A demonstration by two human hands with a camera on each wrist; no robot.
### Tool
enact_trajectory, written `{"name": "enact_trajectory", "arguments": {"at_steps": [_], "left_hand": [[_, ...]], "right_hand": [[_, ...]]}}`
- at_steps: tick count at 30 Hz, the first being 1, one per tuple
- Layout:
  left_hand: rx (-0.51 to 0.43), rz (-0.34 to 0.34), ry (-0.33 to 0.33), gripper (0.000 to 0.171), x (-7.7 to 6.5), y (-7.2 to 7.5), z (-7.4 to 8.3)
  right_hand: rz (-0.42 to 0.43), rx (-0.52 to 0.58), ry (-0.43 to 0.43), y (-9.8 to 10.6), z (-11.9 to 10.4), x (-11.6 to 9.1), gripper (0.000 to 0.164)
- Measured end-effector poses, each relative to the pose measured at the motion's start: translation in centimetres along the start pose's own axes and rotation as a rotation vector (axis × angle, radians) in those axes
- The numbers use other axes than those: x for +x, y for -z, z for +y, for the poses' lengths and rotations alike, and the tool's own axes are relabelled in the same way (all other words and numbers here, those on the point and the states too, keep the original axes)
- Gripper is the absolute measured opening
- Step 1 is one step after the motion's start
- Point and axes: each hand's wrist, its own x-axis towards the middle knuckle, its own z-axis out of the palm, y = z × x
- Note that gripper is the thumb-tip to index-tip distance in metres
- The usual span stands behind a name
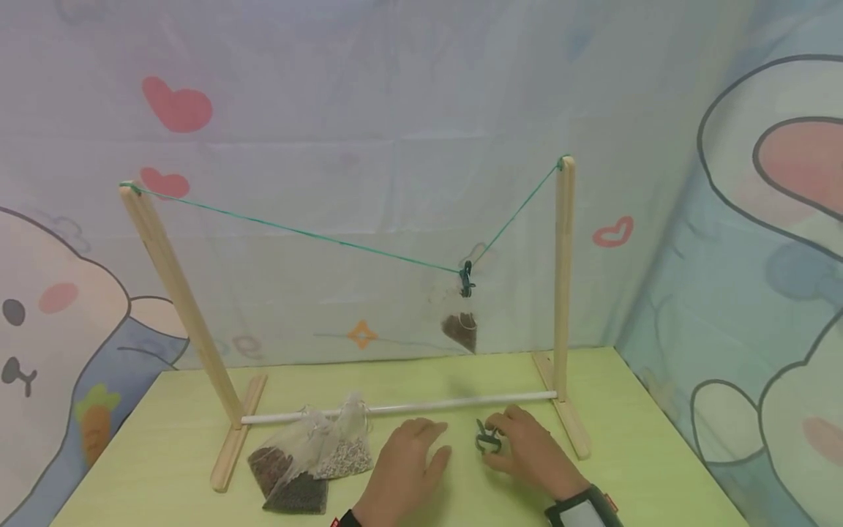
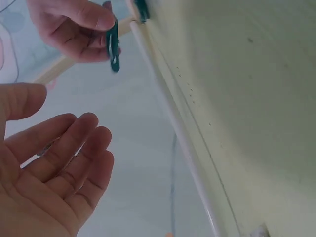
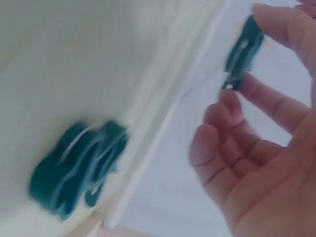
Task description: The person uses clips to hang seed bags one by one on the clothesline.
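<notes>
My right hand (image 1: 530, 448) pinches a dark green clothespin (image 3: 244, 52) between thumb and fingers, a little above the table. Close to it on the tabletop lie more green clothespins (image 3: 74, 168), blurred in the right wrist view. My left hand (image 1: 407, 468) is held palm inward beside them, fingers extended and nothing in it. Across the frame runs a green string (image 1: 316, 235), pulled down into a V where another clothespin (image 1: 467, 279) grips it. Below that clothespin hangs a sheer mesh bag of brown bits (image 1: 462, 331).
Several sheer drawstring bags (image 1: 306, 492) with dark and pale fillings lie left of my left hand. A wooden frame has a left post (image 1: 184, 307), a right post (image 1: 563, 285) and a white crossbar (image 1: 421, 405) low behind my hands. A printed cloth backs the table.
</notes>
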Motion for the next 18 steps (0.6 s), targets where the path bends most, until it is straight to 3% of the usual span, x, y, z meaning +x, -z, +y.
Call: {"name": "enact_trajectory", "arguments": {"at_steps": [7, 18], "left_hand": [[-0.433, -0.025, 0.19, 0.038, 0.3, 0.9, 0.0], [-0.794, -0.191, 0.388, 0.036, 0.6, 0.8, -0.7]], "right_hand": [[0.117, 0.18, 0.124, 0.8, -2.2, 0.9, 0.047], [0.191, 0.348, 0.226, 0.2, -3.9, 1.3, 0.056]]}}
